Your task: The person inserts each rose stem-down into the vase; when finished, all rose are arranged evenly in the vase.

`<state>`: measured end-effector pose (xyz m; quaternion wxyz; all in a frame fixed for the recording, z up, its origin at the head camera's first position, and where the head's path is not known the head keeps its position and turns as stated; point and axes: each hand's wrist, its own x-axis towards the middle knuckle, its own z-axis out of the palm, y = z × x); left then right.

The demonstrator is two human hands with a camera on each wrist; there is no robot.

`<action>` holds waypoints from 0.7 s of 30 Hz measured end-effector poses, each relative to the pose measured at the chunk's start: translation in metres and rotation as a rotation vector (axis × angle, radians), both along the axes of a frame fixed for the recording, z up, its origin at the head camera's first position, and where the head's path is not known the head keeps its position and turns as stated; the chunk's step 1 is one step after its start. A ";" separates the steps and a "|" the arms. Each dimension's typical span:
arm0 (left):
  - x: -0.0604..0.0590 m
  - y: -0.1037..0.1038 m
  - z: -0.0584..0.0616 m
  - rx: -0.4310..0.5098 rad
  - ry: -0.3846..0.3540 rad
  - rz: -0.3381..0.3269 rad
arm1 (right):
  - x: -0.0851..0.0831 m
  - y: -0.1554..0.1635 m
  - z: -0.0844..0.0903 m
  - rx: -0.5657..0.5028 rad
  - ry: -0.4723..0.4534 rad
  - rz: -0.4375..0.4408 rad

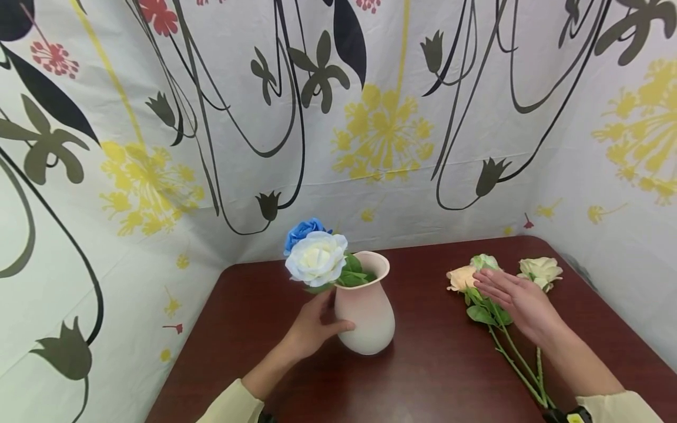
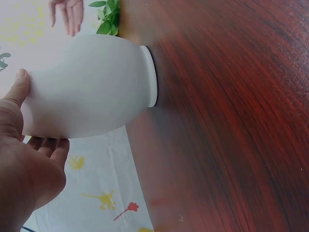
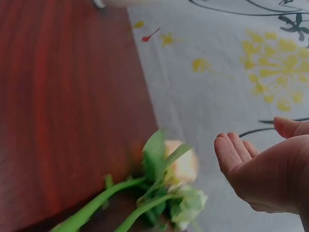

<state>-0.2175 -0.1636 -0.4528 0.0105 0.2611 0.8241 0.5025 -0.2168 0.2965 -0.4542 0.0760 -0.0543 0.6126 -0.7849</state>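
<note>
A pale pink-to-white vase (image 1: 366, 320) stands upright on the table, holding a white rose (image 1: 317, 258) and a blue rose (image 1: 305, 232) that lean left over its rim. My left hand (image 1: 316, 327) grips the vase from its left side, thumb in front and fingers behind; the left wrist view shows the same hold around the vase body (image 2: 96, 87). Fingers extended, my right hand (image 1: 520, 302) hovers above loose roses and holds nothing. Below it lie a peach rose (image 1: 461, 278), a pale green-white rose (image 1: 485, 262) and a cream rose (image 1: 540, 270), their stems toward me.
The dark red-brown wooden table (image 1: 433, 376) carries the vase and the loose flowers. A white cloth (image 1: 386, 217) printed with yellow, grey and red flowers hangs behind the table and along both sides.
</note>
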 end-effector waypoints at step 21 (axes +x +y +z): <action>0.022 0.010 0.031 0.030 -0.051 0.036 | 0.019 0.007 -0.038 0.491 -0.158 -0.091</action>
